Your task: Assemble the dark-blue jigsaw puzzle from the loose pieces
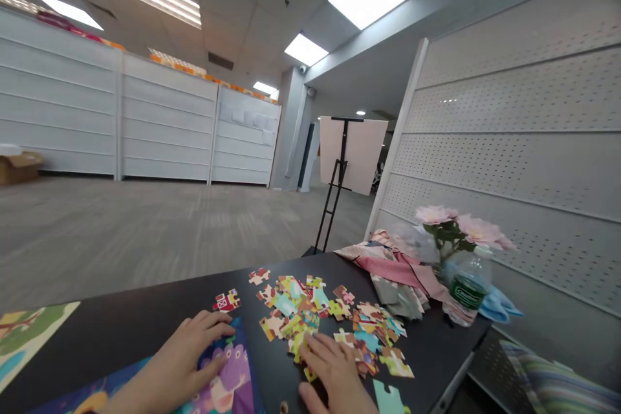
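Tabletop (145, 310), puzzle pieces (304, 320) at right fingers (316, 356)

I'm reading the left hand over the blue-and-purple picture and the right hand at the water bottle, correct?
Not quite: the head view shows the right hand at the loose puzzle pieces, not at the water bottle. The left hand is over the blue-and-purple picture, as you say.

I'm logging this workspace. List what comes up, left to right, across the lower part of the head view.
Cream-edged printed sheet with green and blue shapes → bare left hand → main pile of multicoloured jigsaw pieces → clear plastic bottle with green label → multicoloured striped fabric.
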Demonstrator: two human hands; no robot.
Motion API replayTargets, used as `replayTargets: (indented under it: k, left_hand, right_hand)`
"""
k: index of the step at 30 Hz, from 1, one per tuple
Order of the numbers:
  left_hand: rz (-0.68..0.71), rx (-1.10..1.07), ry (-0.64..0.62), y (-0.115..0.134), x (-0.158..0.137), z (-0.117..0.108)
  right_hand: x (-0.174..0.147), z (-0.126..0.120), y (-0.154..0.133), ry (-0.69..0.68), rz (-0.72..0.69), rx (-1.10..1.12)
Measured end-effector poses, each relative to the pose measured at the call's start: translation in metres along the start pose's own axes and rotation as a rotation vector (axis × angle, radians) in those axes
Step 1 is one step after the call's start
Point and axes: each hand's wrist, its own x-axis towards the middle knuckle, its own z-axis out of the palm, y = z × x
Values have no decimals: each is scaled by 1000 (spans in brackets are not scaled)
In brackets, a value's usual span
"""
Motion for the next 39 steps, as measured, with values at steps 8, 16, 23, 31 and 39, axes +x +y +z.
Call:
replayTargets:
  k: [8,16,23,31,39]
  left_hand:
    - [-1,4,38,-16,1,15]
    - [50,22,49,-25,5,20]
    - [-6,23,-30,-2,1,1]
    - [36,15,-8,15,-2,-14]
    - [36,11,29,12,-3,-12]
  right_hand:
    - [7,36,45,93,-145,-96]
    - [16,42,41,6,-88,-92]
    - [43,-16,17,145,308,-48]
    - [82,-24,33,-8,409,94]
    - [72,-46,33,-16,475,335]
